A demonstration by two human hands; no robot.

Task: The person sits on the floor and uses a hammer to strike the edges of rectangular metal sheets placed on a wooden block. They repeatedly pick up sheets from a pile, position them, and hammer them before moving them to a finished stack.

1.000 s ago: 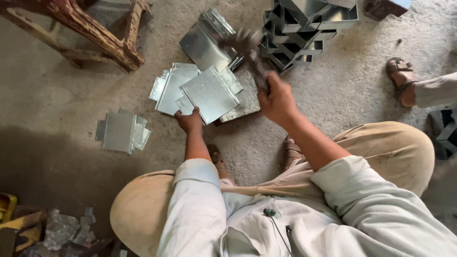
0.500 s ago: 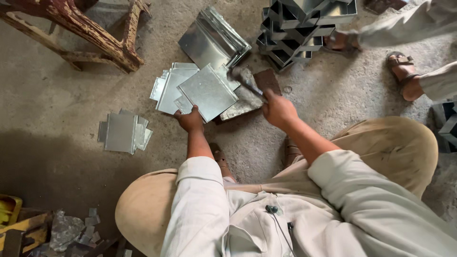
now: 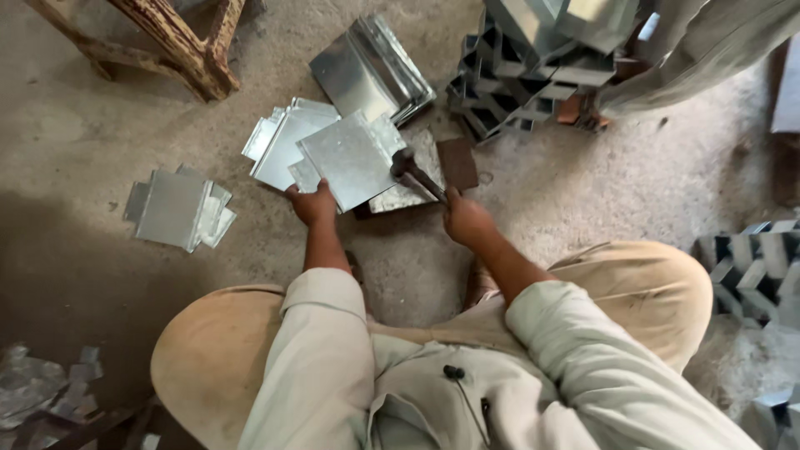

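My left hand (image 3: 312, 202) grips the near edge of a flat grey metal sheet (image 3: 346, 158) lying on a block on the floor. My right hand (image 3: 464, 218) is closed around the handle of a hammer (image 3: 414, 172). The hammer's head rests at the sheet's right edge. Under and beside that sheet lie more cut sheets (image 3: 279, 146) and a dark brown plate (image 3: 458, 162).
A pile of cut sheets (image 3: 177, 208) lies to the left, a stack of folded sheets (image 3: 371, 71) farther off. Folded metal boxes (image 3: 533, 75) stand at the top right, where another person's sleeve (image 3: 692, 50) reaches in. A wooden stool leg (image 3: 179, 46) crosses the top left.
The hammer has come down from a raised position onto the sheet's right edge. My left hand has stayed on the sheet. Another person's arm has come in at the top right.
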